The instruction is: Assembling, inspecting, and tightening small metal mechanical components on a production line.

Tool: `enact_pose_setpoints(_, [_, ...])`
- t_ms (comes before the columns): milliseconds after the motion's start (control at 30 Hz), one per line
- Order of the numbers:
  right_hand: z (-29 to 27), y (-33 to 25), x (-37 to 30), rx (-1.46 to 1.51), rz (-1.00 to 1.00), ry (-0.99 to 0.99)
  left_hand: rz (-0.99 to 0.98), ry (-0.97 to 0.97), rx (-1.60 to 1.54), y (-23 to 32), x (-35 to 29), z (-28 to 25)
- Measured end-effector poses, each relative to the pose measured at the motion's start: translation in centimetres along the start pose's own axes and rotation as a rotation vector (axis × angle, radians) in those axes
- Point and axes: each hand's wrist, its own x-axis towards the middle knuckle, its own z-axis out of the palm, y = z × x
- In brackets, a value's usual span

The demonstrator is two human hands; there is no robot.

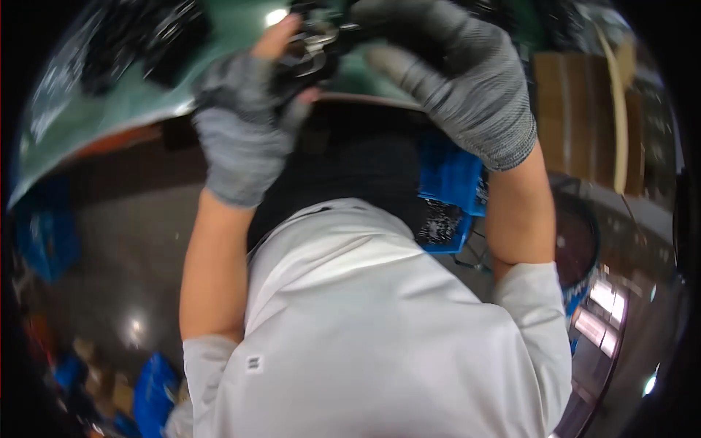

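My left hand, in a grey knit glove with bare fingertips, is closed on a small dark part with shiny metal pieces. Thumb and forefinger grip it from the left, over the near edge of the green table. Just right of that part is my right hand, also gloved in grey. Its thumb stands apart from the curved fingers, and I see nothing held between them. Motion blurs both hands, and the part's exact kind cannot be made out.
Black glossy parts in clear wrapping lie on the table's far left. Blue crates holding small dark pieces stand below my right forearm. Cardboard boxes are at the right; a blue bag is on the left.
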Motion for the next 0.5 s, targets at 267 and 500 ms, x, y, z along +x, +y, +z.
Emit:
enact_pose_setpoints(267, [-6.9,19.9,-14.4,-0.73,0.898,0.499,-0.056,0.036,-0.018,0.7,0.6,1.2])
enact_pose_setpoints(500, [-7.0,23.5,-17.7,-0.623,0.831,0.348,0.023,0.086,-0.077,0.9,0.6,1.7])
